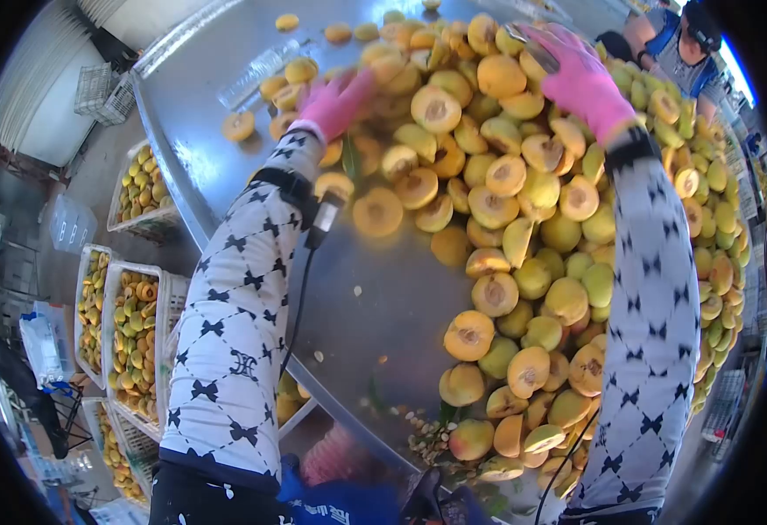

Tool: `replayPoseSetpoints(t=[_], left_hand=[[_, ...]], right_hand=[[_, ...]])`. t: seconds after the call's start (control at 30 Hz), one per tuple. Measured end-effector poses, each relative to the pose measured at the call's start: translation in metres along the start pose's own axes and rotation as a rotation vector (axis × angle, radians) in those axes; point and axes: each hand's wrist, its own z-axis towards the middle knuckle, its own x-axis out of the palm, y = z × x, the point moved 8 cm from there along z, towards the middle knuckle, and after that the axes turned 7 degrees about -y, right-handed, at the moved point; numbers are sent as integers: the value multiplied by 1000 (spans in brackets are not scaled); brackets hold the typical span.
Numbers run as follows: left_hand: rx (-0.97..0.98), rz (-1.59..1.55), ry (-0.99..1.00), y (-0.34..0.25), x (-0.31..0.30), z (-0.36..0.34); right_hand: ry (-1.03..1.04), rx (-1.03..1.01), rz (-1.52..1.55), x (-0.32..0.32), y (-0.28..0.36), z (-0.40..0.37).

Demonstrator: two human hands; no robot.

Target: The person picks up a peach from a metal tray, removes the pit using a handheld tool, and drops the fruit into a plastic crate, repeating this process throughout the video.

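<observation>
Pink gloves cover both my hands. My left hand reaches over the left edge of the pile, fingers stretched out and slightly blurred beside peach halves. At the top of the pile, my right hand is closed around a small silver metal tool, whose full shape is hidden by the fingers. Halved yellow peaches, several with pits or pit hollows showing, are heaped between and below my hands. A peach half rests on the metal table below my left hand.
A clear plastic bottle lies on the table beyond my left hand. White crates of peaches stand on the floor at left. Loose pits and leaves collect near the table's front edge. Another person is at the far right.
</observation>
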Motion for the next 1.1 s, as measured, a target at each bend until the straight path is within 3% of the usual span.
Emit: replayPoseSetpoints(t=[0.07,0.2,0.23,0.3,0.43,0.5,0.57,0.67,0.77,0.8,0.83,0.93,1.03,1.1], left_hand=[[-125,-249,-18,-26,-1,14],[-478,-1018,16,-75,-6,16],[-482,-1105,-2,-89,-6,11],[-469,-1277,-36,-114,-5,1],[-332,-1232,209,-203,-57,-29],[-286,-1425,136,-261,-50,-44],[-98,-1161,73,-300,-91,-65],[137,-1139,211,-343,-116,-82],[7,-1694,453,-335,-140,-84],[-39,-1354,179,-304,-155,-66],[-187,-1361,86,-275,-149,-51],[-404,-825,-100,-200,-102,-6],[-531,-712,172,-192,-33,11],[-520,-638,101,-199,-18,14]], right_hand=[[209,71,35,30,14,-7],[221,-80,52,19,33,-31],[339,-64,52,16,35,-43],[562,-14,49,4,40,-67],[591,-127,-143,-25,54,-114],[656,-146,-201,-49,46,-140],[635,-34,-66,-63,19,-192],[554,22,-24,-120,26,-242],[555,39,7,-162,41,-281],[718,144,126,-170,44,-292],[684,137,184,-182,49,-302],[540,150,304,-232,64,-328],[258,238,258,-293,69,-346],[208,467,380,-325,69,-374]])
